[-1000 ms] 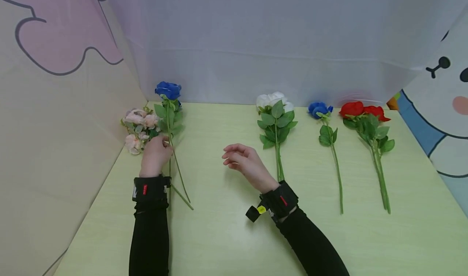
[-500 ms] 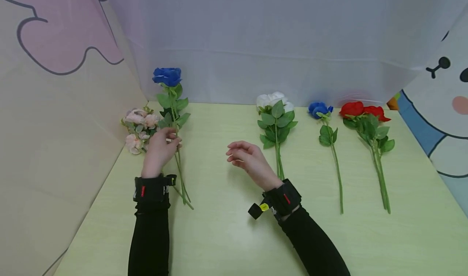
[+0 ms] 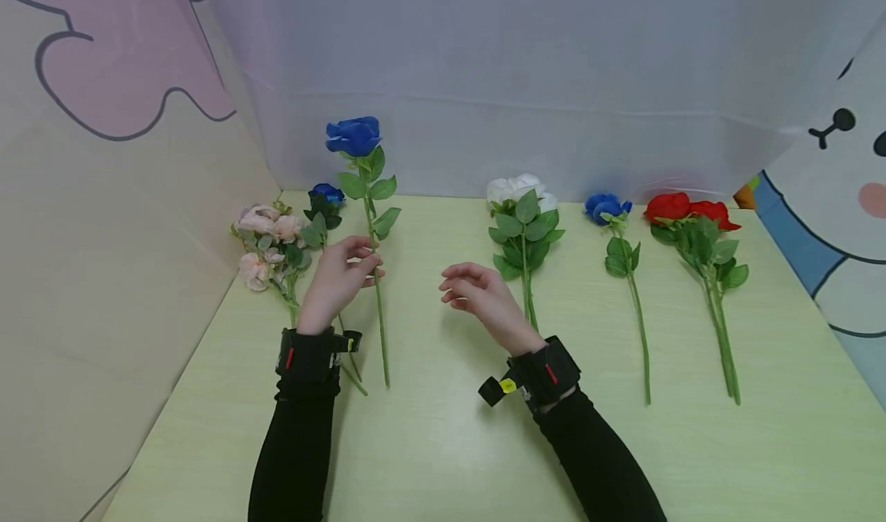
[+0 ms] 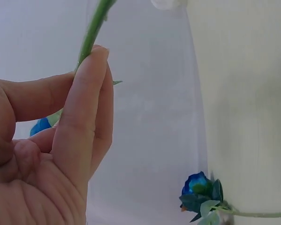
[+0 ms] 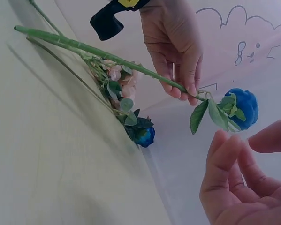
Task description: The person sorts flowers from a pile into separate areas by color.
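My left hand [image 3: 344, 277] pinches the green stem of a blue rose [image 3: 354, 137] between thumb and fingers. In the right wrist view the rose's stem [image 5: 126, 62] runs slanting through those fingertips, its bloom beyond them. My right hand [image 3: 479, 299] hovers over the middle of the table, fingers loosely bent, holding nothing. Left of the held rose lie a smaller dark-blue flower [image 3: 327, 194] and a bunch of pale pink flowers [image 3: 258, 222]; the left hand and wrist hide part of their stems.
White roses [image 3: 521, 190] lie just beyond my right hand. Further right are another blue rose [image 3: 607, 208] and a bunch of red roses [image 3: 667, 207], stems toward me. A pale curtain [image 3: 443, 68] hangs along the back edge of the light table [image 3: 429, 430].
My left hand has lifted the blue rose off the other flowers and carried it right, uncovering the smaller blue flower. My right hand has drifted slightly right.
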The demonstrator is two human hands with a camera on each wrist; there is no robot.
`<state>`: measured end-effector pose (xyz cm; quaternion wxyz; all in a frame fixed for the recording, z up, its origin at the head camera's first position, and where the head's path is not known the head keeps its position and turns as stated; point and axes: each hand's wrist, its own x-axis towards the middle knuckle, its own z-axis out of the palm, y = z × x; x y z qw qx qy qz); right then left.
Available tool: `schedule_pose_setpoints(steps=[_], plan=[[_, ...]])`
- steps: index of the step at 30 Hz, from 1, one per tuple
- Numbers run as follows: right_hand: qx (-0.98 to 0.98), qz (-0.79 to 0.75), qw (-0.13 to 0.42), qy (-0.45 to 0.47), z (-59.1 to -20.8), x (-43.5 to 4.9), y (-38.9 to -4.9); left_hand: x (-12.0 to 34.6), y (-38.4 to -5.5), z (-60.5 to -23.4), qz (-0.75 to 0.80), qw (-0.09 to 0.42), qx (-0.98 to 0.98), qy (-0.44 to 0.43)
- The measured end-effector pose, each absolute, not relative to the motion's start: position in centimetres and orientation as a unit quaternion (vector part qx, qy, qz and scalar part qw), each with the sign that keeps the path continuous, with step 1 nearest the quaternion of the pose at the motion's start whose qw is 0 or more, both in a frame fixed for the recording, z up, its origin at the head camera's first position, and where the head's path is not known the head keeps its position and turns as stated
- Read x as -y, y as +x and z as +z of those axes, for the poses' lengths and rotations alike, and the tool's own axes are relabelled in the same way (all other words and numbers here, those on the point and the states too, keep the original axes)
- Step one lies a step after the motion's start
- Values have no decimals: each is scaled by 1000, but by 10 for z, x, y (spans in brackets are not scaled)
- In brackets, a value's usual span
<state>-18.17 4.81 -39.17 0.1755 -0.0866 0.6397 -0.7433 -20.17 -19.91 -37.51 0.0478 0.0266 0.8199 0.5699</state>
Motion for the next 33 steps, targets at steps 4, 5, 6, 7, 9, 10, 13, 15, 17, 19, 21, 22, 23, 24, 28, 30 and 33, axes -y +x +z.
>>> schedule_pose_setpoints(steps=[4, 5, 6, 7, 9, 10, 13, 15, 17, 19, 21, 22, 23, 24, 28, 30, 33], plan=[[-664, -722, 175, -91, -391, -51, -183, 190, -202, -377, 585, 49, -809, 40], [-670, -715, 176, -95, -391, -51, -183, 188, -202, -377, 587, 47, -807, 44], [-677, -707, 178, -98, -391, -51, -183, 186, -202, -378, 589, 42, -805, 50], [-683, -700, 181, -102, -391, -51, -183, 184, -202, -379, 594, 38, -801, 57], [-696, -683, 188, -112, -391, -50, -182, 184, -211, -398, 616, 36, -783, 78], [-701, -676, 193, -117, -392, -50, -182, 185, -214, -405, 628, 33, -772, 89], [-711, -659, 211, -127, -393, -48, -182, 179, -214, -406, 644, 32, -758, 100], [-711, -653, 225, -133, -395, -47, -182, 170, -206, -390, 640, 30, -762, 91], [-712, -646, 236, -142, -396, -47, -181, 163, -203, -384, 636, 33, -766, 83], [-714, -638, 244, -155, -397, -46, -181, 159, -203, -384, 642, 39, -762, 81], [-715, -631, 252, -164, -398, -45, -181, 155, -203, -384, 647, 43, -757, 81], [-716, -627, 256, -168, -398, -44, -181, 153, -203, -384, 649, 44, -755, 83], [-718, -623, 258, -174, -398, -44, -181, 152, -203, -385, 650, 43, -754, 87], [-717, -621, 262, -177, -399, -44, -181, 150, -203, -385, 652, 43, -751, 89], [-715, -614, 276, -188, -400, -42, -180, 146, -202, -386, 651, 34, -751, 105], [-714, -611, 282, -193, -400, -41, -180, 145, -202, -386, 650, 28, -751, 109], [-712, -608, 287, -204, -400, -40, -179, 142, -203, -387, 649, 23, -752, 116]])
